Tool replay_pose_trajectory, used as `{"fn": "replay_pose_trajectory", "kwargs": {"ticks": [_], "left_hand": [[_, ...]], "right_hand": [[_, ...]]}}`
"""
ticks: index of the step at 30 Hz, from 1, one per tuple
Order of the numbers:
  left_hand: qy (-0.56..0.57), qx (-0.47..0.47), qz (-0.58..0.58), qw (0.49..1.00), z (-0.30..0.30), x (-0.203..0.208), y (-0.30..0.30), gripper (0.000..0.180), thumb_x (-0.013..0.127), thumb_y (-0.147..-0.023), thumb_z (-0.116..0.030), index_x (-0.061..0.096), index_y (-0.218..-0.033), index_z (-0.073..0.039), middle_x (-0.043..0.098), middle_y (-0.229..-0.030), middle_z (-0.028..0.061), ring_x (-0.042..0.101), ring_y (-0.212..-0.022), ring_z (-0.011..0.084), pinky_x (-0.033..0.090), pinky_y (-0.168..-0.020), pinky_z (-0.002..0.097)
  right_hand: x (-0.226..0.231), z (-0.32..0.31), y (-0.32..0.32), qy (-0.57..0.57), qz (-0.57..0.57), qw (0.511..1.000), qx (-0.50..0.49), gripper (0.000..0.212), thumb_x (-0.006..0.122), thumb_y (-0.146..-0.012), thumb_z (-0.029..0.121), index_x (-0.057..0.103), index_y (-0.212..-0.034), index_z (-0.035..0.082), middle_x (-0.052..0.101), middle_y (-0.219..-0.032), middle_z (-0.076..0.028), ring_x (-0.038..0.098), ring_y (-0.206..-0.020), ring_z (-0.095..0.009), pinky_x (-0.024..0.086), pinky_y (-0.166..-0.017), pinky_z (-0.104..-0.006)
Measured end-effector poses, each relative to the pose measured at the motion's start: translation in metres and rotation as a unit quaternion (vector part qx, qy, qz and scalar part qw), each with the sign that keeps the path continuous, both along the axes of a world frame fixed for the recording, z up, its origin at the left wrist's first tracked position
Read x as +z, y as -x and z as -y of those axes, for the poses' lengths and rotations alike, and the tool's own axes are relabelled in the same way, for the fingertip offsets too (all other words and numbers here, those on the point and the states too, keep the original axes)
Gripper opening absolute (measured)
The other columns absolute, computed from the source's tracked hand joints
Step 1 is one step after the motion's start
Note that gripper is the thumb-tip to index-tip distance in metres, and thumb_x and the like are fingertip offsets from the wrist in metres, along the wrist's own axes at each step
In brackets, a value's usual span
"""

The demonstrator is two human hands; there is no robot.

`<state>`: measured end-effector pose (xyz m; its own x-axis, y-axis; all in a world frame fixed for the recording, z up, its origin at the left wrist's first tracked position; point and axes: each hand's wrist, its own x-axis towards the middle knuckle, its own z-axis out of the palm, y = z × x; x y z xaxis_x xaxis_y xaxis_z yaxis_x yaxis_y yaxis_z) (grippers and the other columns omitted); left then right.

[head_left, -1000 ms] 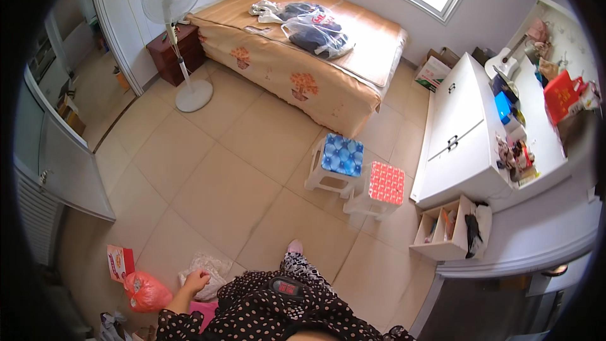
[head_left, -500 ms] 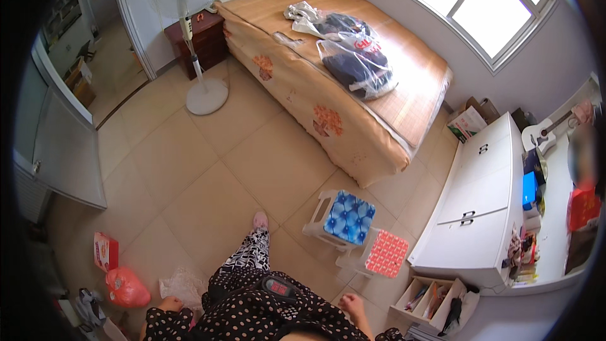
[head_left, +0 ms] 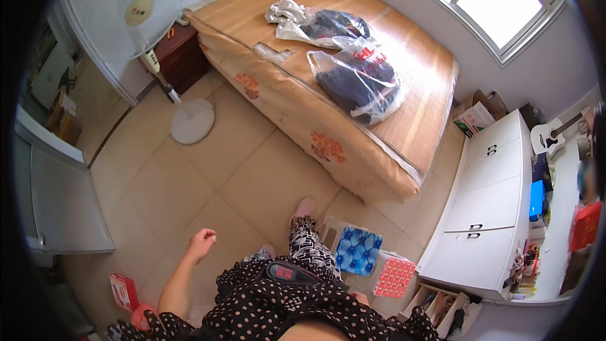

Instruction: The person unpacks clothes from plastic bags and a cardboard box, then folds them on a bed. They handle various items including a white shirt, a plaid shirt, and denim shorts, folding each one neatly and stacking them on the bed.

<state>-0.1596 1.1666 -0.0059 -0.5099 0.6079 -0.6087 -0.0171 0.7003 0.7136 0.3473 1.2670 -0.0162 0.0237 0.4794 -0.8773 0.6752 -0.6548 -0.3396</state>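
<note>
My left hand point(head_left: 201, 245) is raised in front of me over the tiled floor, its fingers curled in and nothing in them. Mostly hidden at my right side, my right hand point(head_left: 360, 298) shows only a small part, close to the stools; its fingers cannot be made out. A stool with a blue tufted-pattern top point(head_left: 358, 251) stands just ahead on the right, beside another with a red-and-white top point(head_left: 394, 276). On the bed point(head_left: 284, 95) lies a clear plastic bag point(head_left: 360, 82) of dark cloth, with another bag of dark and pale cloth point(head_left: 338, 25) behind it.
A standing fan point(head_left: 192, 121) and a dark red nightstand point(head_left: 180, 57) are at the left of the bed. White cabinets point(head_left: 483, 208) line the right side. A red box point(head_left: 124, 292) and a pink bag point(head_left: 142, 316) sit on the floor at lower left, near an open door point(head_left: 69, 202).
The bed and stools appear nearer and lower after my step forward. My left hand has swung up and forward; my right hand has dropped back, mostly behind my clothing.
</note>
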Motion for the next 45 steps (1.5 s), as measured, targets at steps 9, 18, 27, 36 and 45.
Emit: {"fn": "replay_pose_trajectory", "kwargs": {"ticks": [9,18,27,36,45], "left_hand": [[0.179,-0.025,-0.002,0.984,-0.086,-0.047,0.001,0.019,0.058,-0.076,-0.015,0.057,-0.090,-0.002,0.060,-0.076,0.0064,0.057,-0.067,0.0137,0.047,-0.061,0.0271],[0.104,-0.070,0.034,0.992,-0.261,-0.049,0.033,0.021,0.055,-0.079,-0.014,0.055,-0.096,-0.001,0.060,-0.080,0.0069,0.057,-0.072,0.0141,0.046,-0.064,0.0272],[0.034,-0.349,-0.131,0.927,-0.507,-0.021,0.143,0.024,0.053,-0.080,-0.017,0.055,-0.098,-0.002,0.060,-0.083,0.0068,0.056,-0.074,0.0132,0.046,-0.067,0.0272],[-0.236,-0.367,-0.237,0.868,-0.812,-0.097,0.178,0.022,0.048,-0.081,-0.012,0.059,-0.098,-0.003,0.060,-0.094,0.0119,0.058,-0.084,0.0235,0.045,-0.074,0.0321],[-0.107,-0.471,-0.005,0.875,-0.963,-0.207,0.098,0.053,0.069,-0.066,-0.032,0.055,-0.111,-0.008,0.061,-0.101,0.0124,0.058,-0.091,0.0209,0.046,-0.080,0.0313]], "right_hand": [[-0.057,-0.207,0.016,-0.072,0.000,0.995,0.069,0.021,0.061,-0.074,0.022,0.064,-0.082,0.003,0.061,-0.067,-0.007,0.059,-0.061,-0.012,0.047,-0.054,-0.0274],[-0.038,-0.376,0.053,-0.086,-0.129,0.972,-0.175,0.025,0.054,-0.081,0.016,0.056,-0.102,0.003,0.061,-0.083,-0.006,0.059,-0.067,-0.013,0.046,-0.053,-0.0230],[-0.013,-0.325,0.101,-0.019,-0.012,0.970,-0.240,0.021,0.056,-0.080,0.013,0.058,-0.097,0.002,0.060,-0.078,-0.005,0.058,-0.062,-0.012,0.043,-0.046,-0.0220],[-0.023,-0.338,0.238,-0.009,-0.003,0.917,-0.399,0.022,0.052,-0.082,0.009,0.052,-0.101,-0.002,0.057,-0.079,-0.007,0.055,-0.060,-0.012,0.046,-0.049,-0.0217],[0.048,-0.381,0.343,-0.035,0.020,0.910,-0.413,0.024,0.056,-0.079,0.012,0.058,-0.098,-0.003,0.062,-0.086,-0.009,0.057,-0.078,-0.013,0.045,-0.072,-0.0246]]}}
